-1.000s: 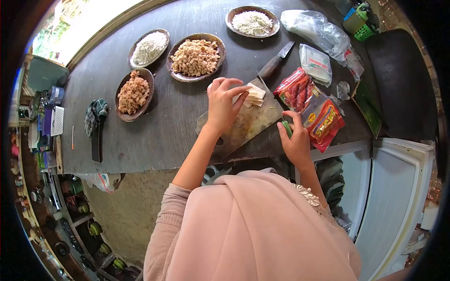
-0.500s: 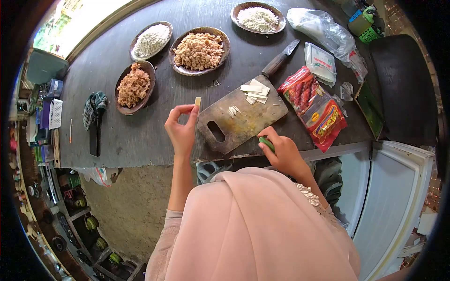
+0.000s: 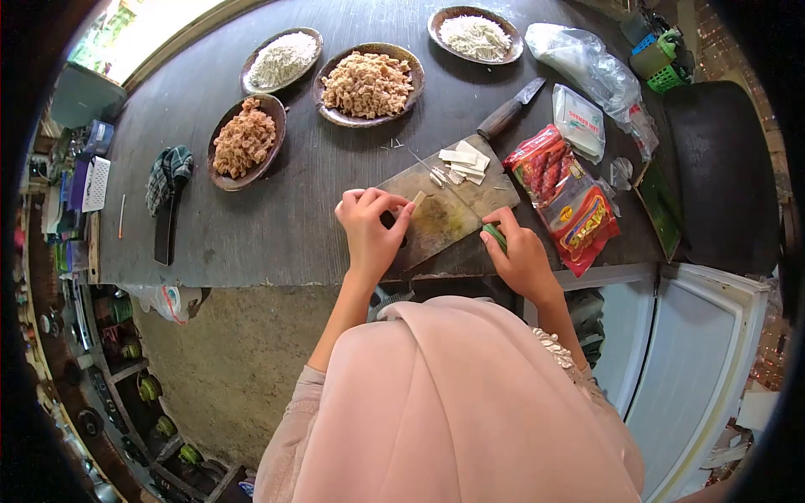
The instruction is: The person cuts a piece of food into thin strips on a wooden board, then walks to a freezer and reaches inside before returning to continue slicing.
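Observation:
My left hand (image 3: pixel 373 230) pinches a small pale flat piece (image 3: pixel 418 199) over the left part of the wooden cutting board (image 3: pixel 436 239). My right hand (image 3: pixel 520 256) is wrapped round the green handle (image 3: pixel 495 238) of a knife, whose thin blade (image 3: pixel 453 191) reaches up and left across the board. Pale flat slices (image 3: pixel 470 159) lie in a loose pile at the board's far end. Thin cut strips (image 3: pixel 439 177) lie beside them, close to the blade.
Two plates of white shreds (image 3: pixel 285 60) (image 3: pixel 475 38) and two of brown pieces (image 3: pixel 367 84) (image 3: pixel 244 141) stand at the back. A larger knife (image 3: pixel 503 115), a red packet (image 3: pixel 563 197) and plastic bags (image 3: pixel 579 121) lie right. A cloth-wrapped tool (image 3: pixel 172 201) lies left.
My left hand has come right and down over the board with the pale piece. In my right hand the knife now shows its blade across the board, and the view has shifted slightly.

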The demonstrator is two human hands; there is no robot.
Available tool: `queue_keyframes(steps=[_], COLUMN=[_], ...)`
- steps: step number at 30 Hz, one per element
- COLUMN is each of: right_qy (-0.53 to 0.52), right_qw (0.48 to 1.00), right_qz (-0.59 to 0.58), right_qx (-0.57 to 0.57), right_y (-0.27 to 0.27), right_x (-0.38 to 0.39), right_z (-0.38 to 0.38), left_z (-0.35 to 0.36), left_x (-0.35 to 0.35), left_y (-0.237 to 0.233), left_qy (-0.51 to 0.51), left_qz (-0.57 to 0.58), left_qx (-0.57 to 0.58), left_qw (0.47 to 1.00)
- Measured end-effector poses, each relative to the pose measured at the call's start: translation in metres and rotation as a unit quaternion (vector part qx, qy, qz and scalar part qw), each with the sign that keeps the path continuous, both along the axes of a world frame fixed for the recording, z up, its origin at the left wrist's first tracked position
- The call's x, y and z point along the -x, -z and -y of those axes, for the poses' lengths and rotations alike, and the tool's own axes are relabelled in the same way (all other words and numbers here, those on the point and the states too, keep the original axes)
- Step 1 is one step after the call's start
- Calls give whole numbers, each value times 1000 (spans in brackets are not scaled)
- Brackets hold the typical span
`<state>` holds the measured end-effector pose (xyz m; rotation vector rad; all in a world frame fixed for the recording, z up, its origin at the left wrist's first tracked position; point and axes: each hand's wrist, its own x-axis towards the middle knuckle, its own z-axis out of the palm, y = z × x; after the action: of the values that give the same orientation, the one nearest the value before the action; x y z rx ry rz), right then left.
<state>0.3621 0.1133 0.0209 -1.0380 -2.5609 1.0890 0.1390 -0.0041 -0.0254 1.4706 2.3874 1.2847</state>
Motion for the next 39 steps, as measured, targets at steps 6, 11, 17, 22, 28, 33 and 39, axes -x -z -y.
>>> queue_keyframes(steps=[6, 11, 17, 22, 28, 33, 39], right_qy=[-14, -27, 13, 28, 33, 31, 48], right_qw=[999, 991, 1000, 999, 996, 997, 994], right_qz=[-40, -113, -8, -34, -84, -57, -48], right_qx=[8, -61, 12, 4, 17, 38, 83], right_y=[1, 10, 10, 11, 8, 9, 12], right_x=[1, 4, -6, -13, -14, -18, -17], right_z=[11, 17, 16, 12, 10, 10, 11], left_z=[-2, 3, 5, 3, -2, -1, 2], left_x=[-5, -2, 13, 8, 3, -3, -15], left_y=[7, 9, 12, 4, 10, 4, 1], left_qy=[-62, -84, -39, 24, 26, 35, 25], left_qz=[-67, -48, -36, -67, -79, -90, -77], left_qx=[14, -20, -27, 5, 39, 10, -9], left_qw=[996, 995, 998, 997, 996, 995, 997])
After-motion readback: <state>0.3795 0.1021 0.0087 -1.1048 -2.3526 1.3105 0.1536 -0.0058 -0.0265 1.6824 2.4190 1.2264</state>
